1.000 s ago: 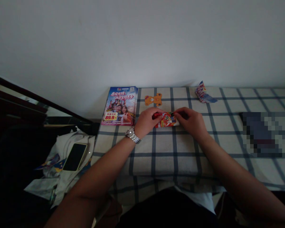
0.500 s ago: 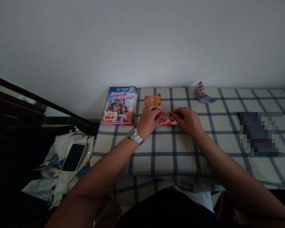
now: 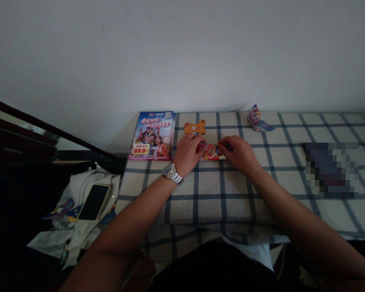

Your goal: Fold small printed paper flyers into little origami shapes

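A small, flat, brightly printed red paper [image 3: 212, 153] lies on the checked cloth between my hands; it looks folded, though I cannot make out how. My left hand [image 3: 188, 152], with a metal watch [image 3: 172, 173] on its wrist, is closed with thumb and fingers pinching the paper's left end. At the upper right end, my right hand [image 3: 239, 154] pinches it too, its fingertips partly hidden. Just behind my left hand lies a flat orange bear cutout [image 3: 195, 127]. To the left sits a stack of printed flyers [image 3: 152, 136].
Checked cloth [image 3: 207, 186] covers the surface up to the wall. A crumpled printed paper [image 3: 258, 119] stands at the back right. Farther right is a dark, blurred-out object [image 3: 328, 166]. Below left, a phone [image 3: 94, 202] rests on pale bags or papers [image 3: 54, 241].
Both hands stay around the red paper, with only slight shifts of the fingers. The right fingertips have moved a little. Nothing else has visibly changed.
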Available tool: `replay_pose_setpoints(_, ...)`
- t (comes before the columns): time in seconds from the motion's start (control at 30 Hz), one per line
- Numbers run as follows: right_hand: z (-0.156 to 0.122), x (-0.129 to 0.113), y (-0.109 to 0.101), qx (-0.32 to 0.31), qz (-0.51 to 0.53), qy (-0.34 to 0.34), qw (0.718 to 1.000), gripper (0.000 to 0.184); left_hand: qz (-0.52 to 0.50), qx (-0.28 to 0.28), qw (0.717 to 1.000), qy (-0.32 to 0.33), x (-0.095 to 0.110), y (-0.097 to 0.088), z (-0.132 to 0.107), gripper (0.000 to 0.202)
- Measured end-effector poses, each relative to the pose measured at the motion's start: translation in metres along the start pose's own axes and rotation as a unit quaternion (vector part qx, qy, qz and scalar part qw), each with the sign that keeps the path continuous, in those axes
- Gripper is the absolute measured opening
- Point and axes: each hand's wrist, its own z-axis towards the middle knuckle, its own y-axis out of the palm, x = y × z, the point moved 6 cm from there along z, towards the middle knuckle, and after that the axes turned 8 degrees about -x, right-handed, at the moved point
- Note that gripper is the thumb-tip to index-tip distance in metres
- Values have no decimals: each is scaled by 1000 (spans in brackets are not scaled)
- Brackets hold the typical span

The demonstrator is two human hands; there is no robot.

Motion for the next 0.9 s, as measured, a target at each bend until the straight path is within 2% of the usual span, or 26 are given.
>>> replay_pose_setpoints(0.43,3,5,1,-15,8,-4,1000,10,19,-25,999,-12,4,-2,1,13)
replay_pose_setpoints(0.9,5,2,-1,-11,-18,-3,1000,5,25,-17,1000,-1,4,0,1,7)
